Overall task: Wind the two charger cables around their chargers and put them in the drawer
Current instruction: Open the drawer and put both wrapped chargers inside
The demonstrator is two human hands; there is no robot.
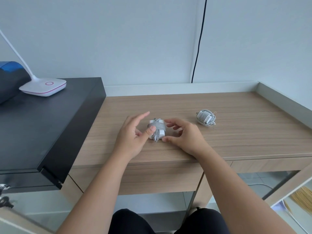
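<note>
Knees in dark trousers point(135, 222) sit at bottom centre, w/ two bare forearms reaching up from there to a light wood desk point(236, 141) filling the centre & right of frame.

Centre of frame: a white square charger point(157, 130) lies flat on the desk, its grey cable wound round it both crosswise & lengthwise, w/ a few loops sticking out past the near edge. Right of centre, well apart from it, a second charger point(206, 117) lies on the desk, also white w/ pale grey cable coiled round it; a short cable end pokes out on its right side.

Left hand point(133, 134) sits just left of the central charger. Thumb tip presses on the crosswise band of cable; index finger is straight, pointing up & right, not touching anything. Other fingers relaxed; nothing gripped.

Right hand point(182, 134) is just right of the same charger, fingers loosely curved & spread. Thumb tip is at the charger's near right corner; can't tell if it touches. Holding nothing.

Desk front, lower centre: drawer point(143, 179) closed.

Left of frame: black cabinet top point(50, 124) w/ a white lamp base point(43, 86), pink-trimmed. Upper right: black cord point(200, 41) hangs down the pale wall.
</note>
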